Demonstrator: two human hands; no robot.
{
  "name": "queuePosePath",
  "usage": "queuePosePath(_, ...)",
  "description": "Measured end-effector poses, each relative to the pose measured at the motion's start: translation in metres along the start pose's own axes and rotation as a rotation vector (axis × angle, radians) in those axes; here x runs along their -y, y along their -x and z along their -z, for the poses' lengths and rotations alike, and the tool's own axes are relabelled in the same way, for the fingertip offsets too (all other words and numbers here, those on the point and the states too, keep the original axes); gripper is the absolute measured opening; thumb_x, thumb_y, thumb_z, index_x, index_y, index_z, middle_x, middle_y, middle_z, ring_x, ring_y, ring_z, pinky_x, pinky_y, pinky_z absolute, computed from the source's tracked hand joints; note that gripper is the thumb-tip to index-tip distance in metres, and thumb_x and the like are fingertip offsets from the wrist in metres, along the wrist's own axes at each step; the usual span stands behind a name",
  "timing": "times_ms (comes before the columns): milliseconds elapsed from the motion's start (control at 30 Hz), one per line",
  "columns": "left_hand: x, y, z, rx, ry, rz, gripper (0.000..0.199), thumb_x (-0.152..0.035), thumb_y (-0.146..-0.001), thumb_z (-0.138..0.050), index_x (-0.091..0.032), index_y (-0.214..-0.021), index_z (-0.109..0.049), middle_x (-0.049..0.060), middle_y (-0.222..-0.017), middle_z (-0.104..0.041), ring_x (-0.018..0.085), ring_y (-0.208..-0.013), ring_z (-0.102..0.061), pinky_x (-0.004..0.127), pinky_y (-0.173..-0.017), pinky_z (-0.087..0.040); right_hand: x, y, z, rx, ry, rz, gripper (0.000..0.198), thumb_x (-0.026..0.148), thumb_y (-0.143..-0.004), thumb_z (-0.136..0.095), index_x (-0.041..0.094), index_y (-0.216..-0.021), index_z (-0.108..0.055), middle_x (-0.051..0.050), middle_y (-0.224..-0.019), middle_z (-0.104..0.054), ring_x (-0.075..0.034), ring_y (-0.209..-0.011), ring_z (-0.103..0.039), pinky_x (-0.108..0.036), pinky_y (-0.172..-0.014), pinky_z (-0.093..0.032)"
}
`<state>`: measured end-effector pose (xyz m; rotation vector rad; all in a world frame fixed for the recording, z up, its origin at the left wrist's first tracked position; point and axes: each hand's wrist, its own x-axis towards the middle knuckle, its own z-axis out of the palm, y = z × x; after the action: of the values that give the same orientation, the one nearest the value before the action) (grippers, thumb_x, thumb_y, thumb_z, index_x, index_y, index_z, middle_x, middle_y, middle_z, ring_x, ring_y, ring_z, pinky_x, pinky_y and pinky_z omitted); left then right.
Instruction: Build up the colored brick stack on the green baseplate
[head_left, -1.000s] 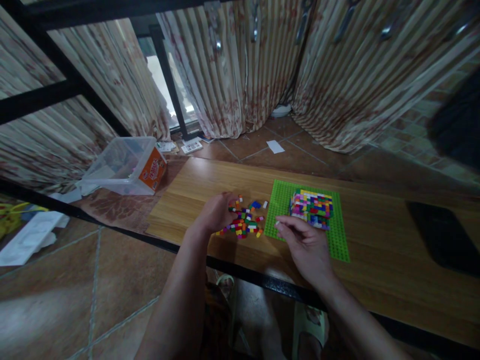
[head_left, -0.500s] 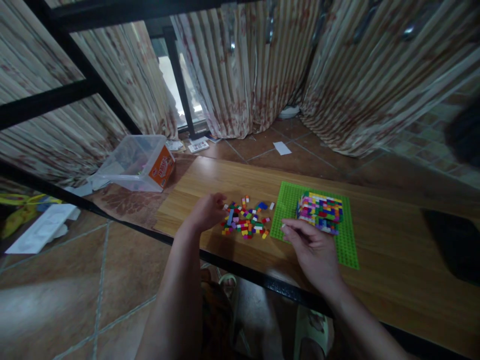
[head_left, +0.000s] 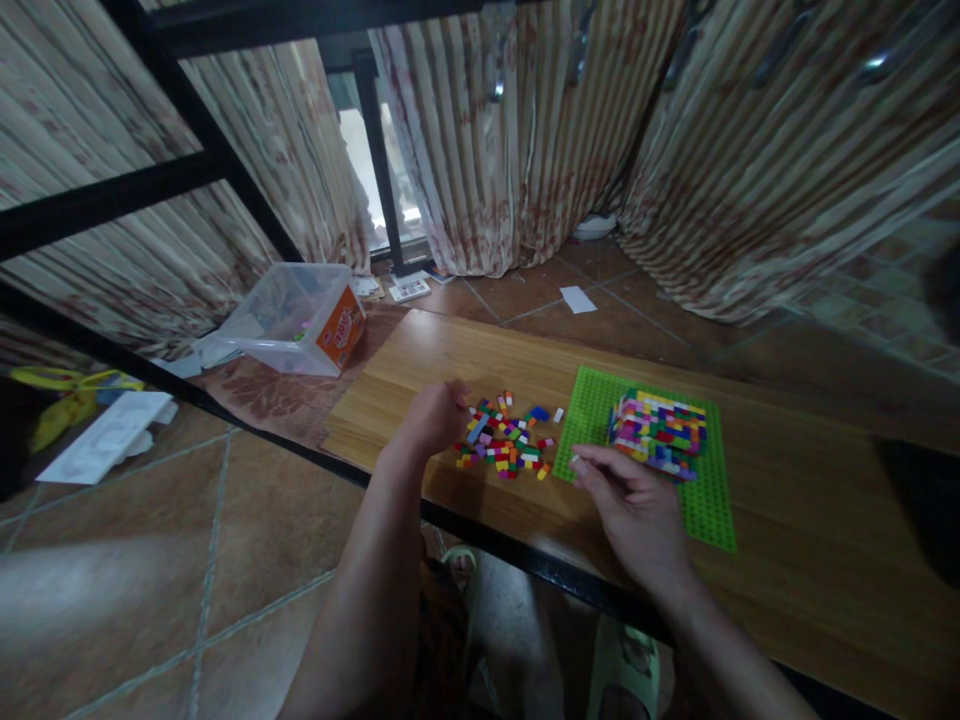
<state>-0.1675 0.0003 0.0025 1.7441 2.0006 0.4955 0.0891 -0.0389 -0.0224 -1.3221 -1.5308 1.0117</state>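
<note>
Loose toy bricks [head_left: 502, 465] in many colours are lying scattered on the wooden counter [head_left: 450, 345], to the left of the green baseplate [head_left: 716, 505]. Your left hand [head_left: 435, 420] is hovering at the left edge of these bricks, and its fingers are curling partly inward; I cannot tell whether they are holding anything. Your right hand [head_left: 637, 505] is pinching 1 small white piece [head_left: 575, 459] between thumb and index finger, over the near left part of the baseplate. 1 multicoloured brick block [head_left: 660, 425] is standing on this baseplate, just beyond your right hand. 1 clear plastic box [head_left: 289, 350] is standing beyond the counter's left end.
</note>
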Motion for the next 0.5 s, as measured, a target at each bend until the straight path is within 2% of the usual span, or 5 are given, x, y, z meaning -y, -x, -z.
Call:
queuePosePath(167,0.006,0.008,0.010,0.115,0.071,-0.043,0.030,-0.022,-0.063,-0.075,-0.016,-0.091,-0.068,0.000,-0.077,-0.063,0.013,-0.066,-0.056,0.023,-0.057,-0.039,0.000,0.000,0.000,0.001,0.013,0.004,0.022,0.041,-0.085,-0.066,0.025,-0.097,-0.075,-0.002,-0.088,-0.075,-0.019,-0.074,-0.069,-0.034,-0.073,-0.055)
queuePosePath(333,0.005,0.012,0.013,0.177,0.010,-0.081,0.020,-0.015,-0.065,-0.069,-0.016,-0.085,-0.068,-0.004,-0.064,-0.054,0.011,-0.059,-0.048,0.023,-0.053,-0.033,-0.001,0.001,0.000,0.008,0.005,0.022,0.021,0.040,-0.086,-0.065,0.025,-0.097,-0.075,-0.002,-0.087,-0.075,-0.018,-0.073,-0.069,-0.033,-0.072,-0.055)
queuePosePath(500,0.005,0.010,0.011,0.109,0.011,0.033,0.041,-0.012,-0.070,-0.068,-0.011,-0.111,-0.066,0.002,-0.075,-0.067,0.014,-0.064,-0.058,0.025,-0.061,-0.040,-0.001,0.001,-0.001,0.010,-0.006,0.013,0.023,0.041,-0.086,-0.065,0.024,-0.098,-0.074,-0.003,-0.088,-0.075,-0.019,-0.072,-0.069,-0.033,-0.070,-0.056)
